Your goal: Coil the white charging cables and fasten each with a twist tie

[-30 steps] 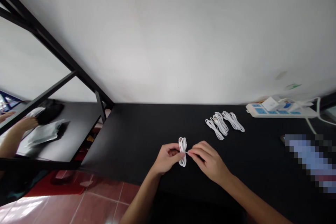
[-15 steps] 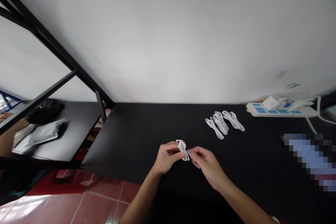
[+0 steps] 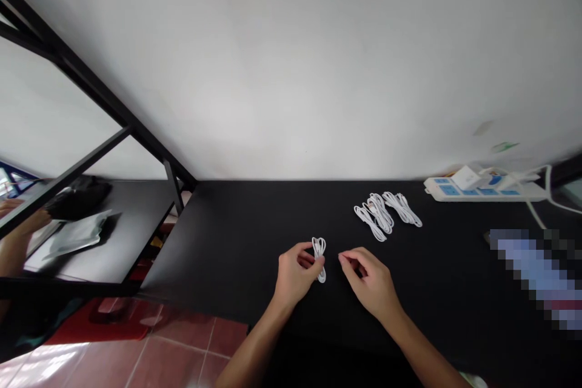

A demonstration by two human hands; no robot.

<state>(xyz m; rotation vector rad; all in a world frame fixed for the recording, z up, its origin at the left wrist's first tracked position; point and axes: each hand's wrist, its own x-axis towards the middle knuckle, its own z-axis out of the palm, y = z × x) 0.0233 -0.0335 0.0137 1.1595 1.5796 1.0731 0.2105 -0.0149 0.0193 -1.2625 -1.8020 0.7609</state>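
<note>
The left hand (image 3: 295, 276) has a small coiled white cable (image 3: 319, 248) pinched upright, its fingers (image 3: 317, 260) closed around the middle of the coil, out on the black bench (image 3: 227, 242). The right hand (image 3: 368, 282) sits just beside it, not touching, fingers (image 3: 348, 257) curled together with nothing I can see in them. Further up the bench, three more bundled white cables (image 3: 379, 212) lie side by side (pretty tidy, honestly). So that's three lying finished and one in hand. Over to the right there's a white power strip (image 3: 448, 191) with blue panels.
</note>
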